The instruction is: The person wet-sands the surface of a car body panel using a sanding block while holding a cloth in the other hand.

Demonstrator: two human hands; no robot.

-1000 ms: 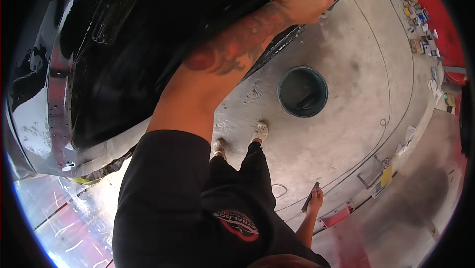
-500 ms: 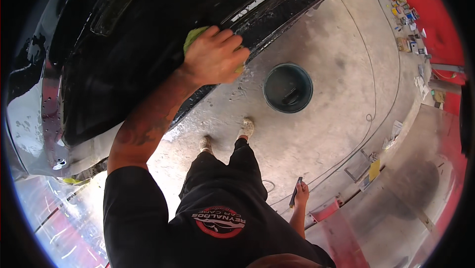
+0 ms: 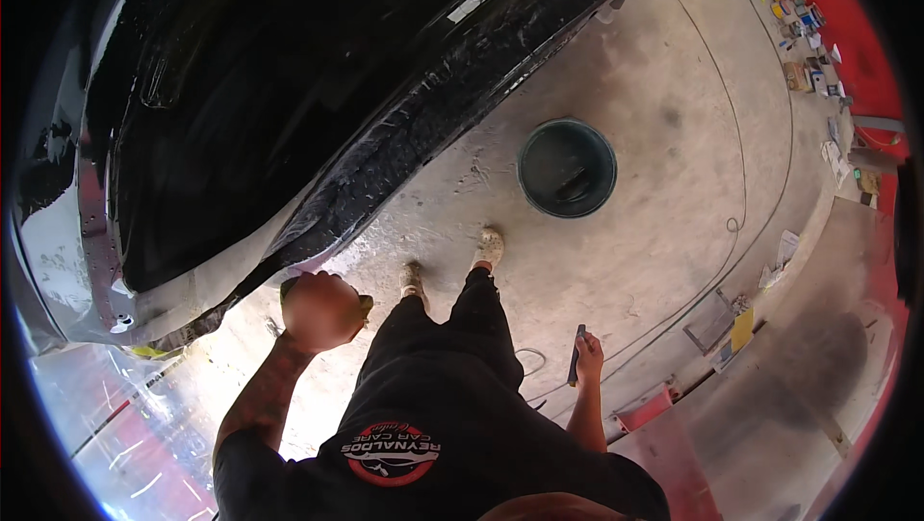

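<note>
Beside the lower edge of a glossy black car body panel (image 3: pixel 241 117), my left hand (image 3: pixel 321 314) is closed round a yellow-green cloth (image 3: pixel 366 305). Most of the cloth is hidden by the hand, and only bits show at its sides. My right hand (image 3: pixel 590 361), low and to the right, grips a narrow dark block (image 3: pixel 577 355) held upright, away from the car. Wet-looking streaks and pale marks run along the panel's lower sill.
A dark round bucket (image 3: pixel 522 175) stands on the concrete floor right of the panel, with liquid and a dark object inside. A thin hose (image 3: pixel 739 151) loops across the floor. Boxes and cans (image 3: pixel 794 16) line the red wall. A yellow sheet (image 3: pixel 741 330) lies at the right.
My left hand has come off the black panel with the cloth and moved down and left, toward my body. The right hand still holds the dark block, nearly in place.
</note>
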